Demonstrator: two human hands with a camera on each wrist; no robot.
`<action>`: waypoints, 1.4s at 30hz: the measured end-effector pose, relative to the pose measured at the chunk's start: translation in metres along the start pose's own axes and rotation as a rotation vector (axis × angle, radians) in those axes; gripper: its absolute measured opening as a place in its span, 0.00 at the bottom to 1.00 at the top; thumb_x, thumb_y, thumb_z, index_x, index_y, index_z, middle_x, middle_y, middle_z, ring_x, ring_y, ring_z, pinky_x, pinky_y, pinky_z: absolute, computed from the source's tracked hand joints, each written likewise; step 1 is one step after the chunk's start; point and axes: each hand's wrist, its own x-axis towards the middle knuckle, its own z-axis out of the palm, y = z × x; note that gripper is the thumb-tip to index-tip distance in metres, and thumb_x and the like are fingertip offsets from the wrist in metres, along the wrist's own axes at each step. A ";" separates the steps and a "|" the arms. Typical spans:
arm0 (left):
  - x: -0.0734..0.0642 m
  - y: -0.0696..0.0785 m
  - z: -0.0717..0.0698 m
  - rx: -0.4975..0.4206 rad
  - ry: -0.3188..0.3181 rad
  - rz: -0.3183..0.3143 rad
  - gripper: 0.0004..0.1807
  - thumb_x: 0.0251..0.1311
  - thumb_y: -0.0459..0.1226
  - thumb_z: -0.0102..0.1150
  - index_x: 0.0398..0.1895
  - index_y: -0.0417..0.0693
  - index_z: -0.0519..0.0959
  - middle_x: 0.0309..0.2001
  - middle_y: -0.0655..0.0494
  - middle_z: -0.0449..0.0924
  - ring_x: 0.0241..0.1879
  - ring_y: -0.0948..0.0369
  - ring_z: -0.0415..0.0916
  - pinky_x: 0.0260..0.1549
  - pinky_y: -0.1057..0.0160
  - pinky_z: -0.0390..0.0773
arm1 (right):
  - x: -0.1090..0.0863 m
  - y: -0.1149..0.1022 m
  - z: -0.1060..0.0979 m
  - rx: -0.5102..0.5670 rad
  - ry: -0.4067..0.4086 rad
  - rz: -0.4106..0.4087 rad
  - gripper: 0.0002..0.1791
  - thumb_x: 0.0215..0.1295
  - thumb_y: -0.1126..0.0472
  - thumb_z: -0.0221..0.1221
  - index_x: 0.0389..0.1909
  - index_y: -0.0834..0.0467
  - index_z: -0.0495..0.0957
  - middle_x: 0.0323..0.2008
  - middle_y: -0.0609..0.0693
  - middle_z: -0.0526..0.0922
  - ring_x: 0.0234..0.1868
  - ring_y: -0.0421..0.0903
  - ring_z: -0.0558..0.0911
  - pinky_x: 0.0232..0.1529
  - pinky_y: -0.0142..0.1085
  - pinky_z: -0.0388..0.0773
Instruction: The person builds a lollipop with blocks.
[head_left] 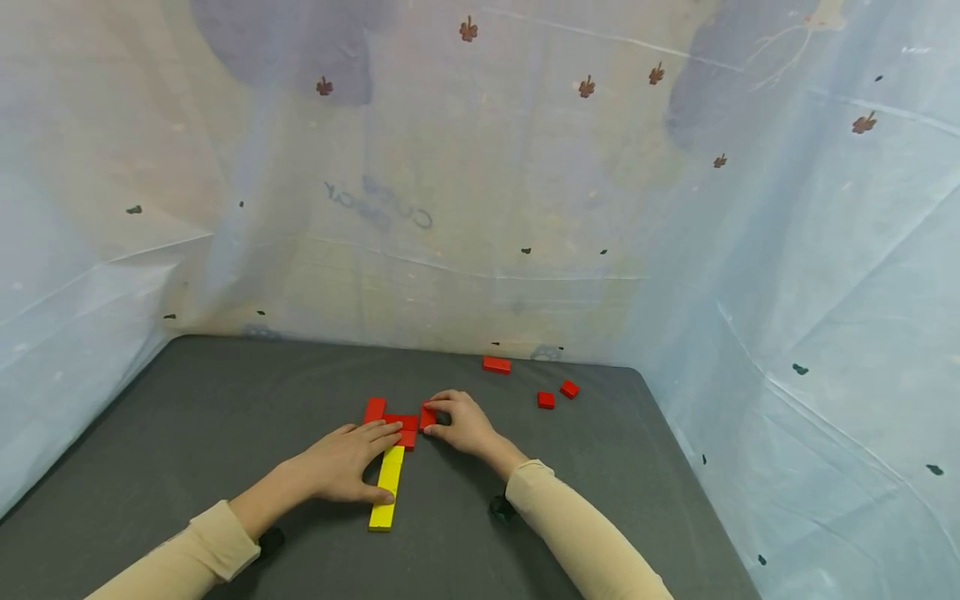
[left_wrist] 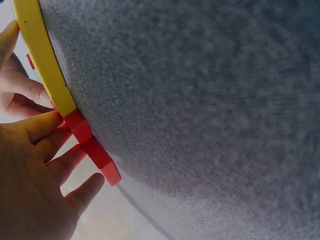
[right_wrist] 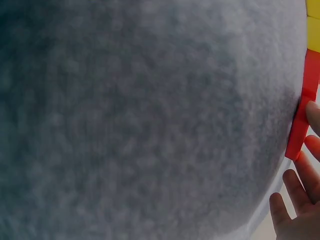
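Note:
In the head view, my left hand (head_left: pixel 337 464) lies over a flat layout of blocks with fingers extended. Its fingertips touch the red blocks (head_left: pixel 401 422), and its thumb rests on the yellow strip (head_left: pixel 389 475) running toward me. A red block (head_left: pixel 374 409) marks the layout's far left. My right hand (head_left: pixel 467 427) pinches another red block (head_left: pixel 427 418) between thumb and fingers at the layout's right side. The left wrist view shows the yellow strip (left_wrist: pixel 45 60) meeting a stepped row of red blocks (left_wrist: pixel 92 149). In the right wrist view, fingers hold the red block (right_wrist: pixel 298 127) at the row's end.
Toward the back right of the dark grey table (head_left: pixel 600 500) lie a longer red block (head_left: pixel 497 365) and two small red blocks, one (head_left: pixel 546 401) left of the other (head_left: pixel 570 389). A translucent printed sheet (head_left: pixel 450 275) hangs behind the table and along its sides.

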 end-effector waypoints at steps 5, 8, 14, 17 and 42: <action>0.002 -0.001 0.002 0.011 0.002 0.003 0.57 0.42 0.77 0.51 0.74 0.58 0.57 0.74 0.60 0.54 0.72 0.55 0.54 0.65 0.39 0.58 | 0.001 -0.002 0.002 -0.025 0.000 0.005 0.25 0.63 0.47 0.62 0.60 0.50 0.77 0.61 0.49 0.74 0.59 0.48 0.72 0.59 0.44 0.72; 0.003 -0.002 0.003 0.016 0.003 0.005 0.57 0.42 0.77 0.50 0.74 0.58 0.57 0.74 0.60 0.54 0.72 0.55 0.54 0.64 0.39 0.58 | 0.001 -0.002 0.003 -0.033 0.002 0.009 0.25 0.62 0.47 0.62 0.60 0.49 0.77 0.61 0.48 0.74 0.59 0.47 0.72 0.60 0.43 0.72; 0.002 -0.001 0.002 0.022 0.006 0.004 0.57 0.42 0.77 0.51 0.74 0.58 0.57 0.74 0.60 0.54 0.72 0.55 0.55 0.64 0.39 0.58 | 0.000 -0.003 0.002 -0.021 0.013 0.006 0.25 0.62 0.47 0.62 0.59 0.50 0.77 0.60 0.49 0.74 0.58 0.48 0.72 0.59 0.44 0.72; 0.001 0.000 0.001 0.020 0.007 0.006 0.57 0.42 0.76 0.51 0.74 0.58 0.57 0.74 0.60 0.55 0.72 0.55 0.55 0.64 0.39 0.58 | -0.001 -0.004 0.001 -0.017 0.018 0.005 0.25 0.62 0.47 0.62 0.59 0.51 0.77 0.60 0.50 0.74 0.58 0.48 0.72 0.59 0.44 0.72; 0.000 -0.001 0.002 0.021 0.012 0.010 0.57 0.43 0.77 0.50 0.74 0.57 0.58 0.74 0.59 0.54 0.72 0.55 0.54 0.65 0.39 0.57 | -0.007 -0.004 -0.001 0.032 0.034 -0.003 0.26 0.63 0.46 0.62 0.60 0.51 0.77 0.62 0.50 0.73 0.61 0.48 0.71 0.61 0.44 0.71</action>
